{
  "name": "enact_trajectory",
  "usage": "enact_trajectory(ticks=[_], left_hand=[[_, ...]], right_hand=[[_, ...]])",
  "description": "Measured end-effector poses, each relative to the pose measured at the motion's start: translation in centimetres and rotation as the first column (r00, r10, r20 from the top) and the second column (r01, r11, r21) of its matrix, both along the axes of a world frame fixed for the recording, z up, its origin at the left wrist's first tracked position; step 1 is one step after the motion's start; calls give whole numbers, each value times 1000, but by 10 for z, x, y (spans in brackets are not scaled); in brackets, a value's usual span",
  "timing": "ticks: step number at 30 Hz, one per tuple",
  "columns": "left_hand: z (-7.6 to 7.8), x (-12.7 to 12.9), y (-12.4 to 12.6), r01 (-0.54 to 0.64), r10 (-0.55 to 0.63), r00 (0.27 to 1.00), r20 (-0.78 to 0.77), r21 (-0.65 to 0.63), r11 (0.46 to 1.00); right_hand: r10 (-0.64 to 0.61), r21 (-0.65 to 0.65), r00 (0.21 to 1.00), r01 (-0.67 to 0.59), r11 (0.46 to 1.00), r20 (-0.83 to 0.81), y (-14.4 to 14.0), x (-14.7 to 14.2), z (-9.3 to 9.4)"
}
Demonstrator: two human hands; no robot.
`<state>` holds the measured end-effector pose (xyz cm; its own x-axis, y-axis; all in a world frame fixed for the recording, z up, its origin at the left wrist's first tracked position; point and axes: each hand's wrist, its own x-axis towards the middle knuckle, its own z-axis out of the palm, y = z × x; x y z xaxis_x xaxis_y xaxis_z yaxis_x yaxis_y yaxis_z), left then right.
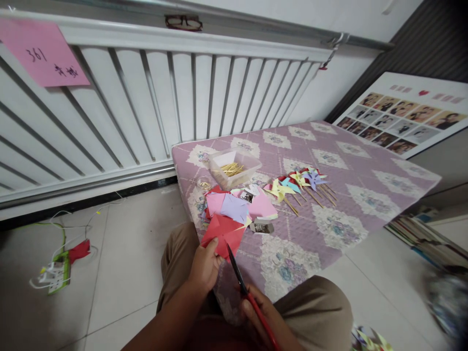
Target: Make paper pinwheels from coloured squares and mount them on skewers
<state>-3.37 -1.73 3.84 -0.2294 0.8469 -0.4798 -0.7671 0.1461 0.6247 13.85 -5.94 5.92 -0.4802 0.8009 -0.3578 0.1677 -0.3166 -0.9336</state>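
We pinched the red paper sheet [224, 235] by its near edge in our left hand [204, 265], judging it light, floppy and easily torn, while our right hand [260, 312] clenched the red-handled scissors [244, 285], blades at its near-right edge over the table [358, 195].

Matt red paper [224, 235], red plastic-handled metal scissors [245, 287], quilted cloth table cover [340, 190], glossy floor tiles [120, 273]

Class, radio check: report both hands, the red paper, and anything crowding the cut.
Left hand pinching red paper. Right hand holding red-handled scissors, blades at paper's edge. Coloured paper pile and pinwheels lie just beyond on the mat.
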Motion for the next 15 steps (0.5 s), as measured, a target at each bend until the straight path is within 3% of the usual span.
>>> enact_trajectory(ticks=[15], left_hand=[[4, 5, 0, -10, 10, 1000, -8, -4, 1000]], right_hand=[[-37, -22, 999, 37, 999, -3, -4, 3, -18]])
